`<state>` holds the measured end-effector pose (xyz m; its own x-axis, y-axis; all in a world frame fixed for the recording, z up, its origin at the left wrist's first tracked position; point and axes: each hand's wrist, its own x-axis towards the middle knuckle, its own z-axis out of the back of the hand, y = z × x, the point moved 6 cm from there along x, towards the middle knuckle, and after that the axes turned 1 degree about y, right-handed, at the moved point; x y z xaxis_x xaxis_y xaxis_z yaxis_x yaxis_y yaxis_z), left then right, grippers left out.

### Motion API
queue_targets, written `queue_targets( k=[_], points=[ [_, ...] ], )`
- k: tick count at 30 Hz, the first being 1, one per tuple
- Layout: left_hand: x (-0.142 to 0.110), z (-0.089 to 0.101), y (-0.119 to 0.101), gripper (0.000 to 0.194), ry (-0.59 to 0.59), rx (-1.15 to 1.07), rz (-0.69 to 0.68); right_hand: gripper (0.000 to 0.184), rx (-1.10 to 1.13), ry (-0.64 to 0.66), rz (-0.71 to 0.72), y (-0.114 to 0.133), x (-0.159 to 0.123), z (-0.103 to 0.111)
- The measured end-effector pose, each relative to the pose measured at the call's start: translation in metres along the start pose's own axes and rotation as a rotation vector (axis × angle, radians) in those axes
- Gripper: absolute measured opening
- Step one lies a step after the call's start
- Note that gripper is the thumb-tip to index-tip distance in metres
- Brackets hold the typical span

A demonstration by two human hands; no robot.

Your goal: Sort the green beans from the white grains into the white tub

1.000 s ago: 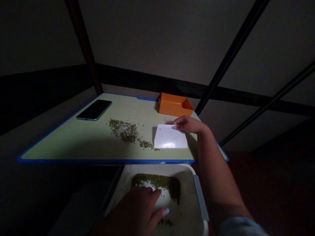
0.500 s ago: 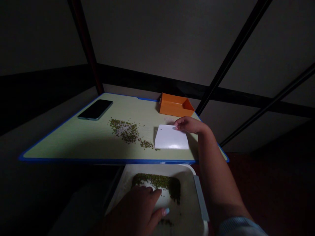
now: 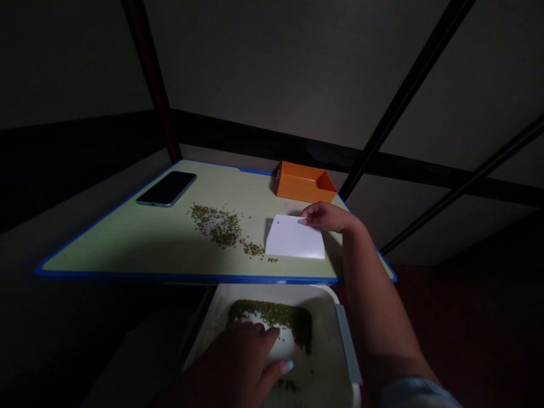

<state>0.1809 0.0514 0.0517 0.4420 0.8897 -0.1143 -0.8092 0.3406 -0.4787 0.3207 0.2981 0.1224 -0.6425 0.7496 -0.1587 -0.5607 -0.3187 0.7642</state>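
Note:
My right hand [image 3: 323, 216] pinches the top edge of a white card [image 3: 294, 239], which is tilted over the right part of the table board. By the card's lower left corner lie small green beans [image 3: 219, 225], scattered in a loose patch with a thin trail. Below the board's front edge, my left hand [image 3: 255, 351] reaches into a white plastic bin [image 3: 325, 362] with thumb and index finger apart and nothing visible in them. More green beans [image 3: 272, 311] are heaped along the bin's far side, just beyond those fingers.
The pale board [image 3: 127, 243] has a blue rim. A phone [image 3: 168, 188] lies at its back left, and an orange open box [image 3: 304, 184] stands at the back right. Dark wall panels [image 3: 272, 73] rise behind it.
The card's lower edge has shifted very slightly left, toward the beans. Both hands stay in nearly the same place.

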Motion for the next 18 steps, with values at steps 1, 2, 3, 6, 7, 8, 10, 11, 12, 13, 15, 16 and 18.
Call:
queue_targets(
  k=[1,2,3,6,7,8,10,11,12,13,15,16,18],
  points=[
    [-0.0005,-0.0007,0.0006,0.019,-0.005,-0.004,-0.003,0.014,-0.002,-0.004,-0.005,-0.0012,0.0004,0.0003],
    [-0.0010,-0.0010,0.0013,0.019,-0.020,-0.009,-0.003,0.014,-0.005,-0.006,-0.011,-0.0023,0.0008,0.0006],
    [-0.0013,-0.0013,0.0019,0.019,-0.035,-0.013,-0.002,0.015,-0.006,-0.008,-0.016,-0.0035,0.0013,0.0009],
    [-0.0011,-0.0020,0.0021,0.019,-0.058,-0.014,-0.009,0.014,-0.005,-0.019,-0.018,-0.0061,0.0022,0.0026],
    [-0.0008,-0.0017,0.0018,0.019,-0.061,-0.011,-0.011,0.013,-0.007,-0.024,-0.016,-0.0067,0.0023,0.0034],
    [-0.0005,-0.0009,0.0012,0.019,-0.067,-0.010,-0.013,0.012,-0.013,-0.030,-0.014,-0.0071,0.0023,0.0041],
    [-0.0003,0.0016,0.0002,0.019,-0.084,-0.011,-0.015,0.012,-0.029,-0.040,-0.011,-0.0078,0.0020,0.0054],
    [-0.0003,0.0023,-0.0001,0.018,-0.086,-0.014,-0.014,0.013,-0.037,-0.044,-0.010,-0.0079,0.0018,0.0058],
    [-0.0005,0.0026,0.0000,0.018,-0.084,-0.019,-0.013,0.014,-0.044,-0.049,-0.008,-0.0079,0.0017,0.0061],
    [-0.0006,0.0024,0.0002,0.018,-0.081,-0.024,-0.013,0.014,-0.048,-0.055,-0.006,-0.0077,0.0016,0.0063],
    [-0.0011,0.0009,0.0016,0.018,-0.074,-0.022,-0.008,0.015,-0.049,-0.066,-0.004,-0.0069,0.0017,0.0060],
    [-0.0015,-0.0002,0.0024,0.018,-0.071,-0.020,-0.009,0.016,-0.046,-0.067,-0.004,-0.0063,0.0018,0.0054],
    [-0.0025,-0.0024,0.0039,0.020,-0.073,-0.019,-0.010,0.016,-0.032,-0.058,0.000,-0.0043,0.0020,0.0030]
  ],
)
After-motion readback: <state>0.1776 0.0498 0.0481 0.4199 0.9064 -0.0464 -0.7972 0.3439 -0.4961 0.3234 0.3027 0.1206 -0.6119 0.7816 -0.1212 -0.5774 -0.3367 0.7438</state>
